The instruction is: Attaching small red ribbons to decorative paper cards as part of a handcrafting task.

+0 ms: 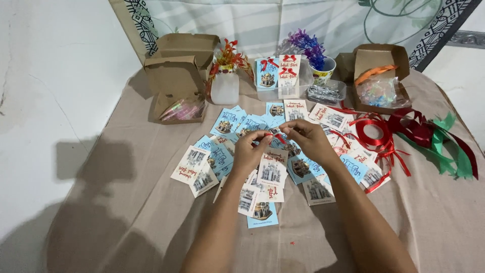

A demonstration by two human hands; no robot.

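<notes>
Both hands met above the scattered greeting cards [273,169], the left hand [248,151] and right hand [309,139] each pinching an end of a small red ribbon piece [279,136] stretched between their fingertips.

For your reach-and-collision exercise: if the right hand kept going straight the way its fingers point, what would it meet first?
The right hand points left, so it would probably first meet the left hand, just across the small red ribbon piece they pinch.
</notes>
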